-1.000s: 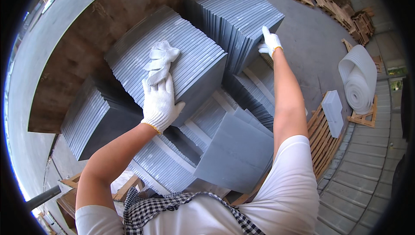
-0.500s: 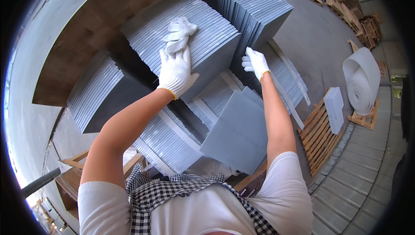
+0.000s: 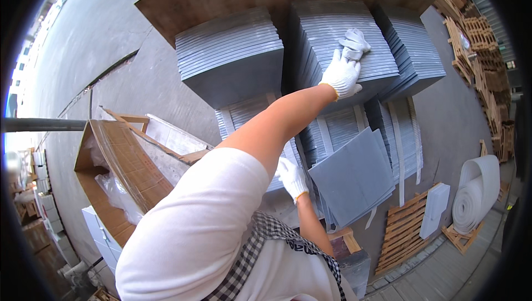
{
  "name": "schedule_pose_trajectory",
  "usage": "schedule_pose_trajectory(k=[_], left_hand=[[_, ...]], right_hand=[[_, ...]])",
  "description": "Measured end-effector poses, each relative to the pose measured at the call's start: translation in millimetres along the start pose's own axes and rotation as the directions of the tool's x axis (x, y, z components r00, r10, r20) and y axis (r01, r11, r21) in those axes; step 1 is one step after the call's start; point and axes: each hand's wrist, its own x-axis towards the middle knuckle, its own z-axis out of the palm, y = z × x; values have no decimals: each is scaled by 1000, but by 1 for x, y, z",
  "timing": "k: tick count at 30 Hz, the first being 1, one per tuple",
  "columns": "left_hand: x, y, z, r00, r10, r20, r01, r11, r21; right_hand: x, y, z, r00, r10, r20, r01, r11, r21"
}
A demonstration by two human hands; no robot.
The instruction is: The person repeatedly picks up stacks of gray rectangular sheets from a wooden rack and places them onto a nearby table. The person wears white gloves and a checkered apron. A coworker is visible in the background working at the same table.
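1. The left hand (image 3: 342, 73), in a white knit glove, reaches far up and lies spread and flat on the middle tall stack of thin grey square slabs (image 3: 354, 40), beside a crumpled spare white glove (image 3: 354, 40) lying on that stack's top.
2. The right hand (image 3: 292, 177), gloved too, sits low and near; whether it grips anything cannot be told.
3. The slabs look stiff, flat and likely heavy in bulk, with brittle edges; one probably lifts best by two opposite edges.
4. Count: three tall stacks stand far, the left stack (image 3: 230, 57), the middle one, the right stack (image 3: 413, 46); lower strapped bundles lie beneath them.
5. One loose grey slab (image 3: 354, 176) lies tilted at the near right.
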Motion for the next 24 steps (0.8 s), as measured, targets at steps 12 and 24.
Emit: schedule_pose_trajectory(k=[12,24], left_hand=[[-208,-67,-30,901,-282,-329,229,955,-191],[-236,-156,-71,795,-395,-460,546,795,262]], right_hand=[[-104,182,16,838,498,-225,-416,848,328],[-132,237,62,786,602,-143,-454,719,526]])
